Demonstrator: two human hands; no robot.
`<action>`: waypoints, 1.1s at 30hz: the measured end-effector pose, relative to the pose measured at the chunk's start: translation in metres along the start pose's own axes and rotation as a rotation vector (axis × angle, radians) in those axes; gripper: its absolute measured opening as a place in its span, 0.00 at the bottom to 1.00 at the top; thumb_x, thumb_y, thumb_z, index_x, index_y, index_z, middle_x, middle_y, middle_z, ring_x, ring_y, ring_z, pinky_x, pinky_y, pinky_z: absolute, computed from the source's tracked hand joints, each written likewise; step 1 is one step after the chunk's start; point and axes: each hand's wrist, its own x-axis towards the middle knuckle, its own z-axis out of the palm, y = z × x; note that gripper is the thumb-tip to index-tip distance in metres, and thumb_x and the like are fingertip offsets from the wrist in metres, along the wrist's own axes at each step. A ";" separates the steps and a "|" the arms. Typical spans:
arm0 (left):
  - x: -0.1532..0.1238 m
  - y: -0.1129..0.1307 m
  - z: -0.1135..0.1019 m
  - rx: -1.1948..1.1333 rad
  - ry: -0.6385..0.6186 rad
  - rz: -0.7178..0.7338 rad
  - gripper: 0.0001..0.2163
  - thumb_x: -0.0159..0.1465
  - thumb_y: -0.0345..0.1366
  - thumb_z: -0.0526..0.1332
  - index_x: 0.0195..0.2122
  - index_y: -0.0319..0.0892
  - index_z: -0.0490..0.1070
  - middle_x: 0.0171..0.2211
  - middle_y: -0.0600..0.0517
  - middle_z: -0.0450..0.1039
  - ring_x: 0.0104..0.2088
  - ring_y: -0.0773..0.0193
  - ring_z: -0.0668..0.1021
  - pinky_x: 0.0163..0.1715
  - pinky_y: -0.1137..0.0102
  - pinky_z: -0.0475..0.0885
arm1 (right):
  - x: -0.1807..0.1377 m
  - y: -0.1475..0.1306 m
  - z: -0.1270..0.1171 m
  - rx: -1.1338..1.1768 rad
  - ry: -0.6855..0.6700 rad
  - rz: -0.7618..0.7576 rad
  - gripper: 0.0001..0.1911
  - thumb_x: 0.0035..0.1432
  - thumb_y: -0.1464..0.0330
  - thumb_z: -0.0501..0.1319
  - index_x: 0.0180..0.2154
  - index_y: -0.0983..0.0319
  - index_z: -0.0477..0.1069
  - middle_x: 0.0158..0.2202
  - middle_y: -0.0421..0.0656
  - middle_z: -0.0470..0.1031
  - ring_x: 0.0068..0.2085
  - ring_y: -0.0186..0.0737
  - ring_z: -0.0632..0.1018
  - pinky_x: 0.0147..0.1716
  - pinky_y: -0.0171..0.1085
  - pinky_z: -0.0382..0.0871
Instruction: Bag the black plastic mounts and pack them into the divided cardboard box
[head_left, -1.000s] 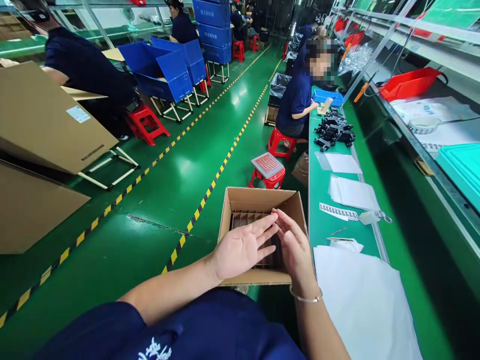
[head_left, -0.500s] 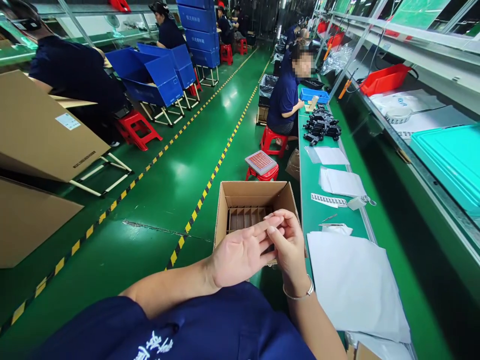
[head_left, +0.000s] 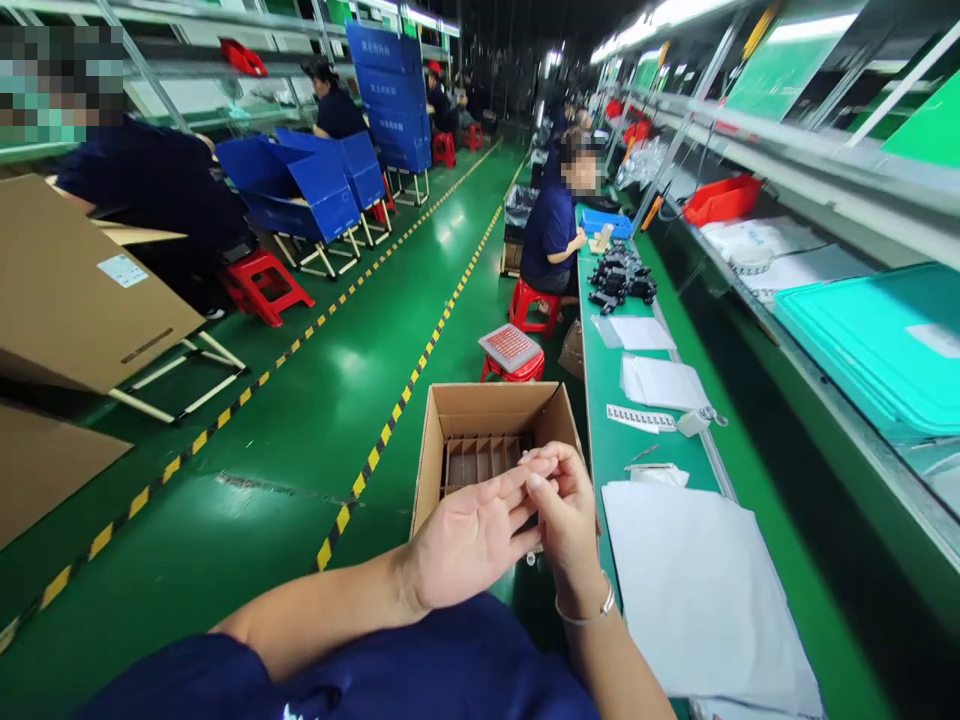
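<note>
My left hand [head_left: 466,540] is held palm up over the near side of an open cardboard box [head_left: 491,408], its fingers stretched out to the right. With thumb and fingers, my right hand [head_left: 568,512] pinches the fingertips of the left; a bracelet [head_left: 589,615] circles the right wrist. I see no separate object between the hands. Thin upright dividers [head_left: 480,462] split the inside of the box into narrow slots, partly hidden behind my fingers. Right of my hands, large white sheets [head_left: 697,590] lie on the green workbench [head_left: 611,445].
Farther along the bench are smaller white sheets [head_left: 664,382], a label strip [head_left: 641,418] and black parts [head_left: 622,278], where a co-worker [head_left: 551,235] sits. A red stool [head_left: 514,365] stands beyond the box. Blue bins [head_left: 326,195] and a big carton [head_left: 82,290] are across the aisle.
The camera view has turned slightly, so the bench and box appear farther left. My hands sit slightly lower in the picture and keep the same hold on each other.
</note>
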 end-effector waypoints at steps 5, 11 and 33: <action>-0.001 -0.005 -0.004 0.020 -0.018 0.001 0.18 0.67 0.36 0.54 0.56 0.44 0.72 0.60 0.48 0.67 0.63 0.59 0.64 0.62 0.63 0.55 | 0.002 0.009 -0.001 0.005 0.031 -0.039 0.10 0.53 0.62 0.66 0.34 0.58 0.69 0.32 0.40 0.75 0.35 0.37 0.75 0.38 0.36 0.70; -0.004 -0.011 -0.006 0.062 -0.021 -0.032 0.18 0.67 0.38 0.55 0.56 0.46 0.71 0.62 0.50 0.64 0.62 0.60 0.63 0.56 0.65 0.61 | 0.000 0.003 -0.001 0.019 0.091 -0.019 0.12 0.55 0.59 0.63 0.27 0.59 0.67 0.26 0.38 0.73 0.31 0.35 0.73 0.37 0.36 0.70; -0.015 -0.009 0.002 0.042 0.101 -0.052 0.21 0.66 0.39 0.50 0.56 0.36 0.71 0.61 0.45 0.65 0.65 0.55 0.58 0.59 0.63 0.59 | -0.026 0.001 0.002 0.072 0.072 0.027 0.13 0.54 0.62 0.65 0.41 0.57 0.68 0.38 0.41 0.75 0.43 0.40 0.77 0.46 0.42 0.72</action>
